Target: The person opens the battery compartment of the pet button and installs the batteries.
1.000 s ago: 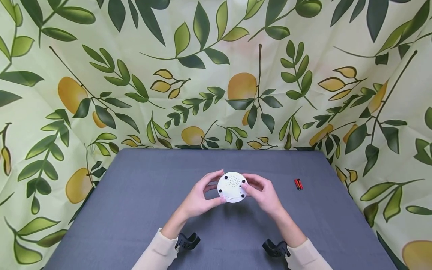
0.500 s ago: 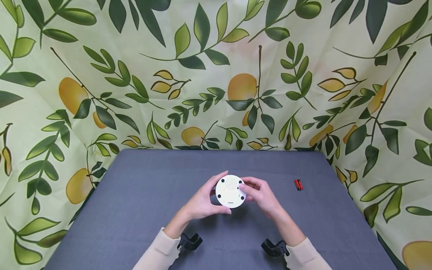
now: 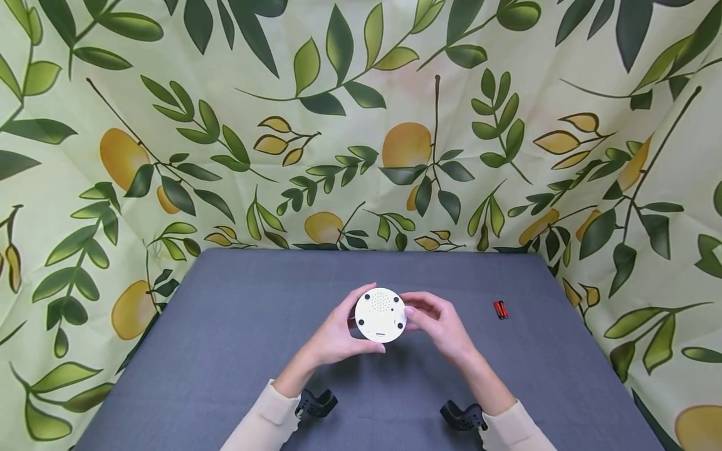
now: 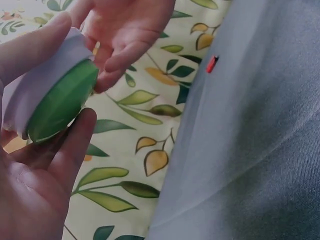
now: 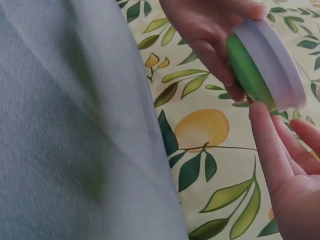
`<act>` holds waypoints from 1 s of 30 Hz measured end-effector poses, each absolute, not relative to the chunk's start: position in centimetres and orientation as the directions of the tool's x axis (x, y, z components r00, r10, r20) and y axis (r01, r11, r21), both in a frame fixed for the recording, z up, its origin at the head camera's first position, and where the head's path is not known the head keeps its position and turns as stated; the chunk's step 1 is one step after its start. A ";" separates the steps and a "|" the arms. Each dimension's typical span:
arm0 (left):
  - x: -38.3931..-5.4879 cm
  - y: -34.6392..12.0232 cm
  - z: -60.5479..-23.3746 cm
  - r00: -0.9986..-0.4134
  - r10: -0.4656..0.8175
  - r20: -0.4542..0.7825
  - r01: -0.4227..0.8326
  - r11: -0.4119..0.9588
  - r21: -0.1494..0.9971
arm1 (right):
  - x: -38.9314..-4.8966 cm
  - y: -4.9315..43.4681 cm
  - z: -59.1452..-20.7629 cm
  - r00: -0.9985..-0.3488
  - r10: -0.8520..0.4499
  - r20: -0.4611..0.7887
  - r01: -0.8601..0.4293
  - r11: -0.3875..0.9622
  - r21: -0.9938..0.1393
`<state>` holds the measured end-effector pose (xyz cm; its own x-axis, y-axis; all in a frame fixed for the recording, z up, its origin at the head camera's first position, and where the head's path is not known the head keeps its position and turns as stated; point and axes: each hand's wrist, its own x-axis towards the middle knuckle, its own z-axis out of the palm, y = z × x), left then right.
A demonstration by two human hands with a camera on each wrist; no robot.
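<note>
A round white device (image 3: pixel 380 315) is held up over the table. Its face toward me in the head view has small speaker holes, black feet and a slot. The wrist views show a green domed side (image 4: pixel 62 102) on its far face. My left hand (image 3: pixel 338 331) grips the rim from the left, thumb below and fingers above and behind. My right hand (image 3: pixel 437 322) is at the right rim, thumb tip by the edge. In the right wrist view a fingertip (image 5: pixel 259 111) meets the green side, while the thumb appears apart from the rim.
Two red and black batteries (image 3: pixel 501 310) lie side by side at the right of the grey cloth-covered table (image 3: pixel 271 282). Leaf-and-fruit patterned fabric (image 3: pixel 361 188) surrounds the table at the back and sides. A black wrist mount (image 3: pixel 317 404) sits under each cuff.
The device has shifted slightly left and turned a little in my left hand. My right thumb has slid from its white face to the rim.
</note>
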<state>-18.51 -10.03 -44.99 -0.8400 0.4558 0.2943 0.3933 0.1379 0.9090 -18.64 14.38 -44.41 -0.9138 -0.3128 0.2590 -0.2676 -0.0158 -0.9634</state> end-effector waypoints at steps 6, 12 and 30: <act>-18.7 -10.2 -45.0 -0.842 0.462 0.278 0.372 0.125 0.920 | -18.2 14.8 -43.7 -0.882 -0.285 0.376 -0.422 0.120 -0.899; -18.7 -10.5 -45.0 -0.840 0.488 0.237 0.348 0.149 0.926 | -18.1 14.5 -42.9 -0.772 -0.390 0.502 -0.609 0.225 -0.761; -18.7 -10.2 -45.1 -0.824 0.500 0.269 0.331 0.039 0.943 | -17.3 13.7 -43.6 -0.773 -0.447 0.450 -0.599 0.280 -0.751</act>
